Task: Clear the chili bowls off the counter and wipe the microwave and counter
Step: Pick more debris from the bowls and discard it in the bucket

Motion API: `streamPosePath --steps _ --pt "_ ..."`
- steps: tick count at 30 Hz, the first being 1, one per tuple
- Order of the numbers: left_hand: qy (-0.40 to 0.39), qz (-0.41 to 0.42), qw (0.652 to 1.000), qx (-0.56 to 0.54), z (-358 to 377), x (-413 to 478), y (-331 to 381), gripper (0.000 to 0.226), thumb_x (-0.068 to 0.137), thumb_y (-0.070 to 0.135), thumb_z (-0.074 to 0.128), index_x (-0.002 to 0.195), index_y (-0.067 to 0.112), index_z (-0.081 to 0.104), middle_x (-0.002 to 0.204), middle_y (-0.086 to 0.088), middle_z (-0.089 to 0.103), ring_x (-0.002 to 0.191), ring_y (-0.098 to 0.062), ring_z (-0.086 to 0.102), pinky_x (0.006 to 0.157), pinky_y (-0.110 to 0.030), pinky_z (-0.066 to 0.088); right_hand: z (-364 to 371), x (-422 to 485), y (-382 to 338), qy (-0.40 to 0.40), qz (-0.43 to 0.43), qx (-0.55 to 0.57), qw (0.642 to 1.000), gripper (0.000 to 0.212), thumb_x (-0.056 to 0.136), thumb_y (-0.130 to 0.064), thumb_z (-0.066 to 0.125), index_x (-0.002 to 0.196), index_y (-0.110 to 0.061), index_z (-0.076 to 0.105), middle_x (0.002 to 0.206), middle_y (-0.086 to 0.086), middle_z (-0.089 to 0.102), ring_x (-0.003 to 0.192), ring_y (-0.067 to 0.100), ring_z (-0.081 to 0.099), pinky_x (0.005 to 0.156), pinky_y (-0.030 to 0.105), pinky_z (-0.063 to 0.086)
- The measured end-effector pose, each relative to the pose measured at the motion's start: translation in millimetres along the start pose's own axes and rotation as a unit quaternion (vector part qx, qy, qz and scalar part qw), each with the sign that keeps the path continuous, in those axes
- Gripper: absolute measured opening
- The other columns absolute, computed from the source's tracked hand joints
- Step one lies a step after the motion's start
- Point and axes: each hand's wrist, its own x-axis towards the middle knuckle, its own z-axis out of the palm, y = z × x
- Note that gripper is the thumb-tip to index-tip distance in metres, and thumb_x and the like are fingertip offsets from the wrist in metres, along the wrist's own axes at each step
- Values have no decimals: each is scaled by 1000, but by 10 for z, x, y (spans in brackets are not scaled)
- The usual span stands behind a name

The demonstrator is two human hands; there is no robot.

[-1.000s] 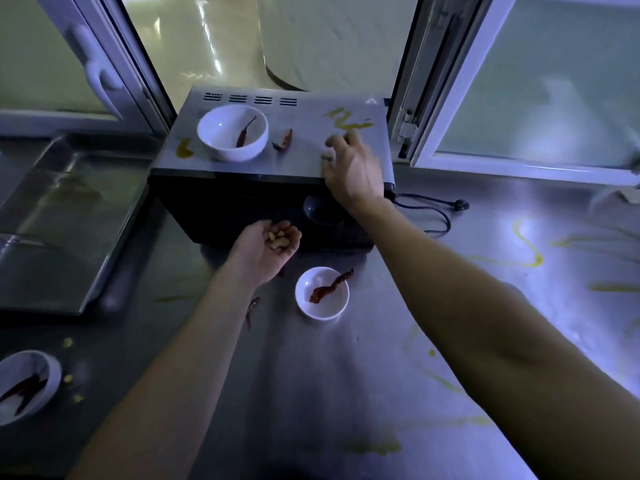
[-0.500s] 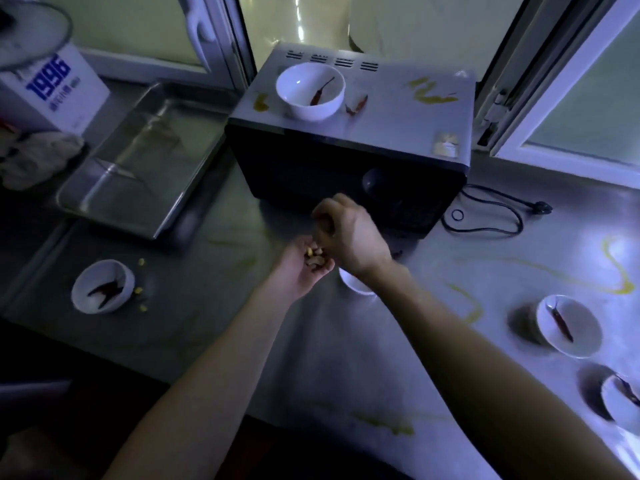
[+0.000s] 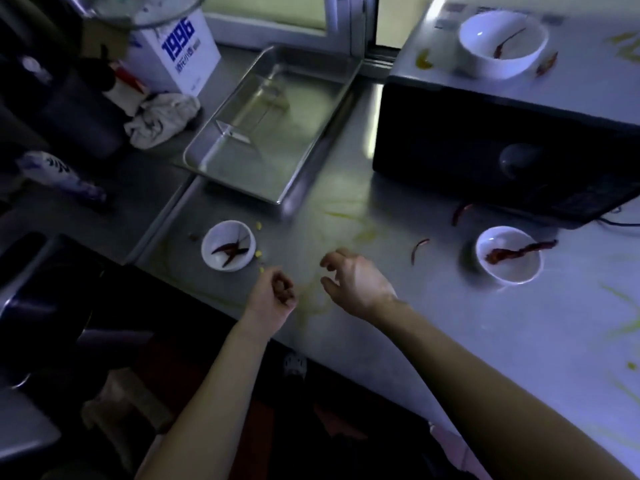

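Drawing apart from left hand (image 3: 272, 303), right hand (image 3: 358, 285) fingers loose, empty, left cupping scraps (image 3: 284, 289)

The left hand's (image 3: 268, 301) scraps (image 3: 284, 291) are too blurred to identify.

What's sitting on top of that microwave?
A white bowl holding one dried chili, a loose chili beside it, and yellow smears. The microwave top's right end is out of frame.

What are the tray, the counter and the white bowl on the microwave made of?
Tray: looks like stainless steel, shiny, mirroring the light. Counter: probably brushed steel too, duller grey with a soft sheen. Bowl on the microwave: likely glazed ceramic, smooth glossy white with a highlight; plastic cannot be ruled out.
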Motion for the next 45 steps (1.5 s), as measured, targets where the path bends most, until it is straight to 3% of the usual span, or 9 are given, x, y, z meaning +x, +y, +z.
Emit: streamPosePath --steps 8,16,21,25,33,36,39,42,45 --pt "48 16 974 219 -1301 458 1091 42 104 37 57 70 28 35 54 6 26 40 -9 23 39 -17 11 1088 948 -780 -51 96 -30 994 76 86 -32 84 149 -18 44 138 14 45 108 47 65 88 53 58" --pt "46 61 883 462 -1477 901 1318 68 100 72 54 77 10 69 48 0 43 37 -20 37 39 -18 27 1379 1421 -748 -31 138 8 990 55 83 -16 88 132 -18 63 123 12 44 95 43 66 84 50 56" --pt "53 115 815 565 -1470 1034 1422 49 91 46 48 65 16 76 65 -16 66 57 -48 63 56 -48 56 1421 1480 -684 -22 128 20 991 45 84 -17 86 126 -14 70 114 16 53 101 47 66 86 49 56" --pt "70 124 807 573 -1651 1027 1577 46 81 46 46 63 16 75 78 -27 73 73 -49 71 64 -42 52 1433 1509 -733 -17 128 25 991 44 87 -21 85 128 -16 70 117 14 53 103 43 64 88 46 55" --pt "48 135 748 648 -1683 941 1693 50 82 49 44 76 13 78 80 -16 75 77 -41 70 73 -42 59 1495 1483 -762 -11 110 6 994 20 97 -23 73 112 -10 69 111 17 55 96 46 63 83 50 55" --pt "25 114 729 675 -1660 901 1706 46 99 40 53 67 14 73 60 2 68 67 -33 64 62 -33 50 1496 1438 -738 13 112 4 994 19 99 -23 67 112 -9 72 109 17 59 97 44 64 80 42 52" --pt "7 64 760 647 -1669 863 1771 56 105 49 54 68 9 67 44 2 51 44 -24 46 46 -24 32 1500 1389 -723 44 123 9 991 19 99 -22 66 111 -9 74 107 17 61 96 43 65 78 40 51" --pt "-21 18 884 468 -1656 814 1930 43 107 38 55 70 17 51 50 3 34 38 -13 26 42 -16 16 1498 1358 -731 51 127 12 991 18 98 -22 68 110 -10 74 105 16 61 94 42 65 78 44 55" --pt "-65 0 954 293 -1540 777 2060 35 106 24 47 71 23 43 57 4 29 39 -9 24 37 -18 14 1461 1339 -738 63 139 17 988 16 92 -21 71 106 -13 75 101 13 62 91 40 65 75 38 53"
